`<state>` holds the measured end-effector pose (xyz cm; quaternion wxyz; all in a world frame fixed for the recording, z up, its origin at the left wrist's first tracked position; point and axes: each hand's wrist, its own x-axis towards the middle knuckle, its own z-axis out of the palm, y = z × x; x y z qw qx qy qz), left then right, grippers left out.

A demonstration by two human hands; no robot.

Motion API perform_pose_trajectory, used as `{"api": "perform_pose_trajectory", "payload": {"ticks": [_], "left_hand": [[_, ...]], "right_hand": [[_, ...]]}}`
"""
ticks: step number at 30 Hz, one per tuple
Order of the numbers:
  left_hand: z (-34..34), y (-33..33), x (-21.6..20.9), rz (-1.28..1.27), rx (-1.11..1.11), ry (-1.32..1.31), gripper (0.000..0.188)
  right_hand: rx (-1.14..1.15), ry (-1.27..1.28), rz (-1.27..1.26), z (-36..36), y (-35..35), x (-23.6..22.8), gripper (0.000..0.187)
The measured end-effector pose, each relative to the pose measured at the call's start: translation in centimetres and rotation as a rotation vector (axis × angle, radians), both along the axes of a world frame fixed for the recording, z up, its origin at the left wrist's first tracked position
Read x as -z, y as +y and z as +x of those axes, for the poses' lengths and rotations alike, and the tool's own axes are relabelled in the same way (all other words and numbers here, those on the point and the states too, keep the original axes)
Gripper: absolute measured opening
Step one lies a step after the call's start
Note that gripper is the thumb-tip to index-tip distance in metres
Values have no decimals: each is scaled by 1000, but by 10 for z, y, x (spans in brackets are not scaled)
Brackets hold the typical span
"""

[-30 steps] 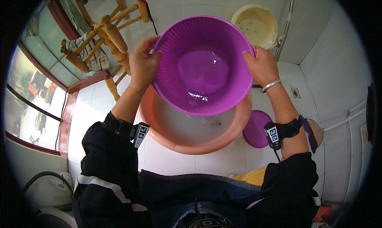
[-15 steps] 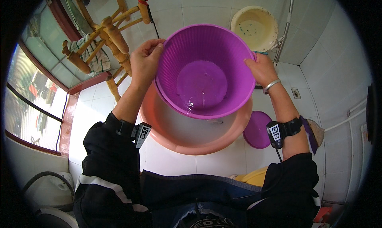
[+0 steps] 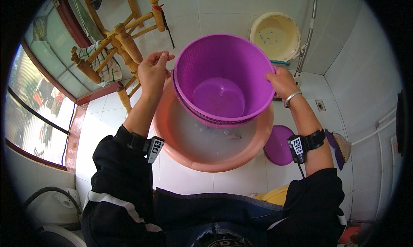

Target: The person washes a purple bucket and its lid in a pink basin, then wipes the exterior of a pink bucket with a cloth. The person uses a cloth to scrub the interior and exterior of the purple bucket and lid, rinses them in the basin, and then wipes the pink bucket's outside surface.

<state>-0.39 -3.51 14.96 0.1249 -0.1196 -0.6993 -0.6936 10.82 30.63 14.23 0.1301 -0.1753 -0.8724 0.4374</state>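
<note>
A purple plastic bucket (image 3: 215, 59) with a ribbed wall is held tilted, its mouth toward me, and a second purple rim shows beneath it, as if two are nested. My right hand (image 3: 284, 82) grips its right rim, thumb on the inside edge. My left hand (image 3: 152, 74) is at the left rim, thumb and forefinger pressed together just off the edge. Its lower fingers reach toward the rim, and what they hold is partly hidden. Below stands a large peach basin (image 3: 193, 161) with cloudy water and a small dark-tipped thing in it.
A round purple lid or dish (image 3: 279, 146) lies on the tiles right of the basin. A worn cream basin (image 3: 275, 36) stands at the back by a metal pipe (image 3: 310, 31). Wooden stools (image 3: 124, 44) with a checked cloth are at the left. A floor drain (image 3: 320, 105) is at the right.
The bucket has come down slightly toward me and tipped, showing the second rim below. My left thumb and forefinger have come away from the rim. More basin water shows.
</note>
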Motion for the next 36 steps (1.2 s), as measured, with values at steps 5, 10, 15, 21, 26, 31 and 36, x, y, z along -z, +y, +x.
{"api": "perform_pose_trajectory", "payload": {"ticks": [5,10,15,21,26,31,36], "left_hand": [[-5,-1,5,25,-10,-14,21],[-7,-1,9,-10,-23,-42,22],[-13,-4,16,-28,-54,-38,26],[-22,-8,35,-91,8,-192,24],[-33,-18,59,-290,70,-187,17],[-42,-25,79,-568,-41,-147,26],[-42,-21,90,-526,-20,-263,37]], "right_hand": [[-14,11,-45,1,1,-1,30],[5,27,-70,-3,4,4,28],[-2,32,-98,1,7,3,28],[95,-66,-410,6,20,0,15],[226,-114,-688,7,47,5,13],[315,-68,-924,13,71,5,14],[357,-39,-994,16,78,2,10]]}}
